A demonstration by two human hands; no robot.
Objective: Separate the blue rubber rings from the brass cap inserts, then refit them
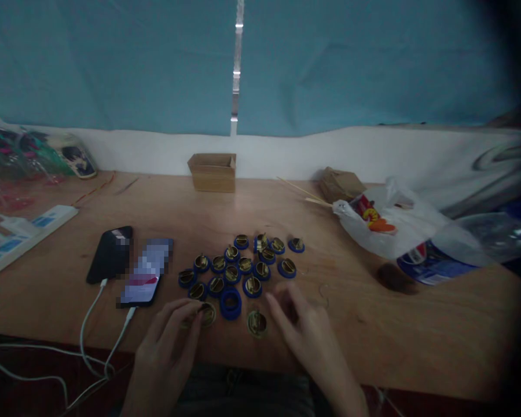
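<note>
At the middle of the surface (351, 324), gold-backed badges (231, 274) cluster in blue rims; one blue ring (230, 313) sits unfilled in front. Clear bag (375, 243): red packet (361, 204) inside. My left hand (165, 336) bends over a gold disc (209, 315); pinch unclear. My right hand (301, 321), loosely curled beside another disc (256, 323); grip unclear. Both reach inward from the front edge.

Shiny metal discs (257, 323); wooden tabletop (373, 330)
</note>
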